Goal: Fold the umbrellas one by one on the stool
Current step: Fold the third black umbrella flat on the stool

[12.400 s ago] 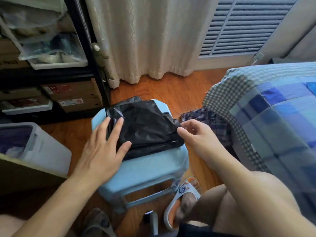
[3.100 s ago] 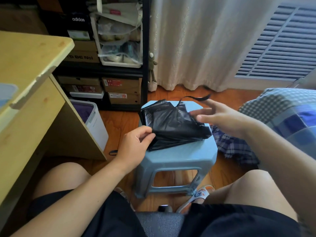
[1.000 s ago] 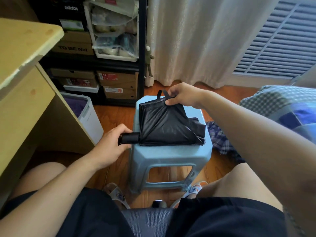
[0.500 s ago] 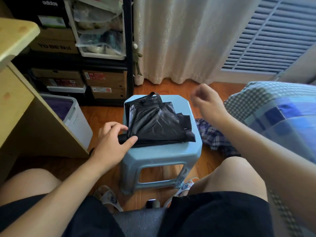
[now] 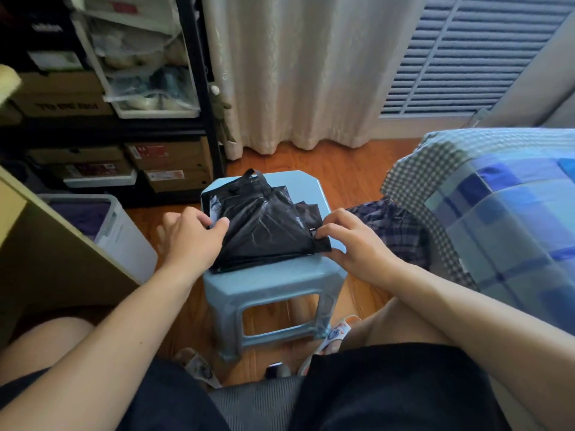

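Left hand [image 5: 189, 241] rests at the left edge of the black umbrella [image 5: 264, 225], its thumb and forefinger curled onto the fabric near the left rim of the stool; whether it truly pinches the cloth or only presses it cannot be told. Right hand [image 5: 354, 244] meets the umbrella at its right end, forefinger and thumb closed on the dark corner of fabric there, the other fingers loosely bent behind.

The umbrella lies flat on the seat of the pale blue plastic stool [image 5: 273, 281], partly collapsed, its canopy spread in a rough fan. Its long axis runs from the near left to the right, along the near edge of the folds, and the pleats widen toward the far left corner, where a black strap loop [image 5: 253, 174] stands up over the far rim of the stool.

Just right of the stool a dark plaid cloth [image 5: 395, 225] lies on the wooden floor [image 5: 326, 163], against a bed covered in blue checked bedding [image 5: 504, 206]. To the left stand a white bin [image 5: 124, 234] and a black shelf [image 5: 199, 88] of boxes, with a pale curtain [image 5: 295, 73] behind
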